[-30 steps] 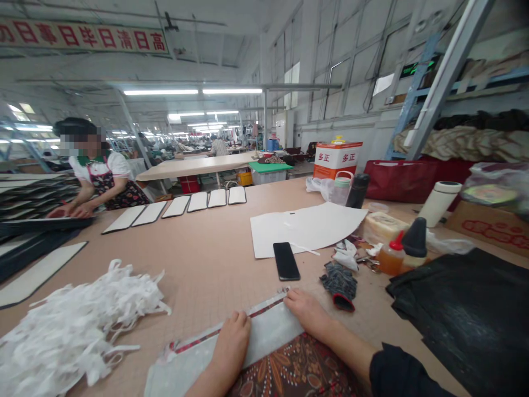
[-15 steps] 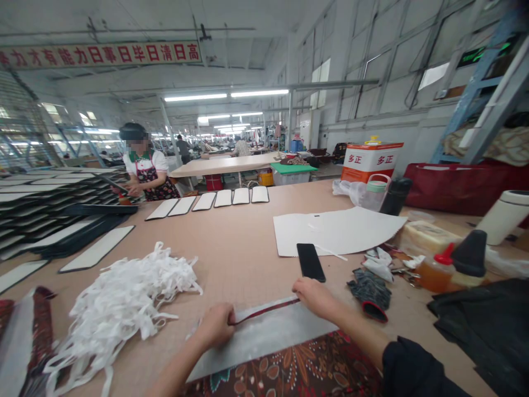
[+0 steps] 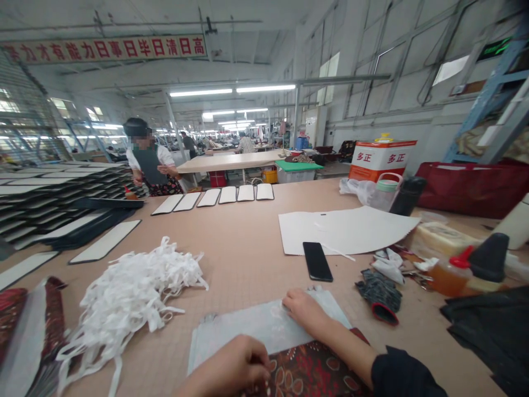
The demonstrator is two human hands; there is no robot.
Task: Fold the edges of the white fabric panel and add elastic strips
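A floral cloth (image 3: 306, 366) in dark brown and red lies at the table's near edge, its pale backing (image 3: 243, 325) facing up beyond it. My left hand (image 3: 237, 366) is over the near left part of the cloth, its fingers curled closed on the floral side. Farther out, my right hand (image 3: 306, 311) rests on the pale backing with its fingers laid against it. The right forearm crosses the cloth and hides part of it. A black phone (image 3: 317, 261) lies just beyond my right hand.
White strips (image 3: 136, 292) form a tangled heap at left. On the right are a glove (image 3: 379, 295), a white sheet (image 3: 347, 229) and a bottle of amber liquid (image 3: 450, 275). White panels (image 3: 209, 197) line the far edge; a co-worker (image 3: 151, 160) stands beyond.
The dark red edge strip I held in both hands no longer shows across the backing. My left hand has come nearer and right, onto the floral side. The co-worker now holds up a dark panel.
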